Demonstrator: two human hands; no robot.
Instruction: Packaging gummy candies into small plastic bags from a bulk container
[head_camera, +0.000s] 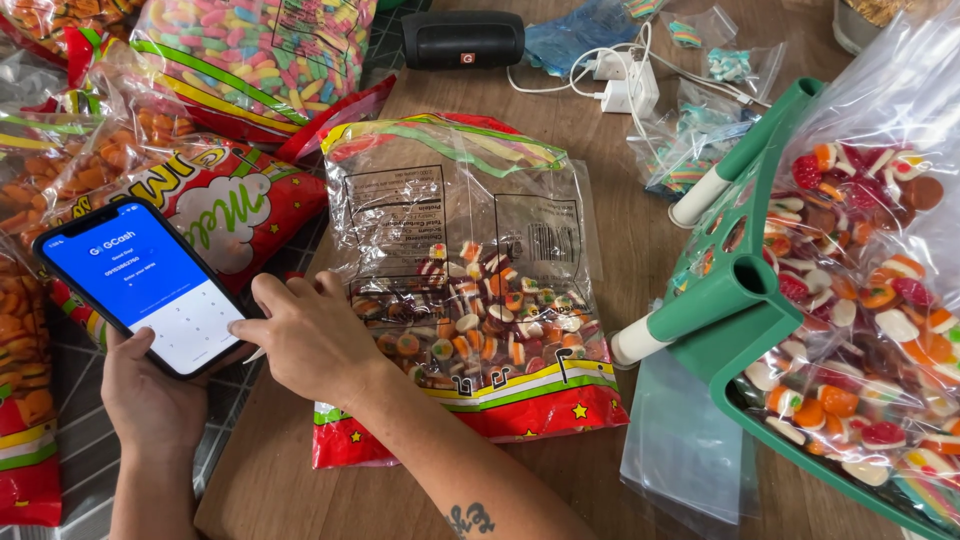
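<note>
Two hands are on one smartphone (140, 287) at the left edge of the wooden worktop (620, 250). The left hand (150, 395) grasps it from below, fingers wrapped round the lower end, thumb on the blue and white screen. The right hand (315, 335) reaches across, loose and holding nothing, a fingertip touching the phone's lower right corner. Just beside that hand, mid-worktop, lies a clear bag of mixed gummy sweets (480, 300) with a red printed base. Big red candy bags (215, 205) crowd the left edge. On the right edge, a green plastic basket (745, 320) is heaped with bagged sweets. At the far edge sit a black speaker (462, 38) and white chargers (625, 85).
</note>
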